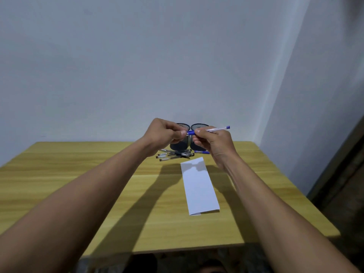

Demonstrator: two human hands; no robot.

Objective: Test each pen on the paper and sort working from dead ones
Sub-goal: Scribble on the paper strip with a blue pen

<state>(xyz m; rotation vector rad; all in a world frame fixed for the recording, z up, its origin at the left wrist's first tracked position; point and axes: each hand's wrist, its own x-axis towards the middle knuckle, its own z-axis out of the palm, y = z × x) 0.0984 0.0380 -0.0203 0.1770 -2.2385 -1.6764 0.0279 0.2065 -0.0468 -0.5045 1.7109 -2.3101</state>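
A blue pen point(216, 129) with a clear barrel is held level above the table. My right hand point(213, 143) grips its barrel, and my left hand point(163, 134) pinches the blue cap end. Behind my hands stand two dark mesh pen cups, left cup point(180, 146) and right cup point(199, 126), side by side. Several black pens point(173, 154) lie in a loose pile in front of the cups. Another blue pen point(201, 152) lies by the right cup. A folded white paper strip point(199, 186) lies on the table nearer to me.
The wooden table point(78, 174) stands against a pale wall, with a second wall close on the right. Its front edge is near my body, and the floor shows below it.
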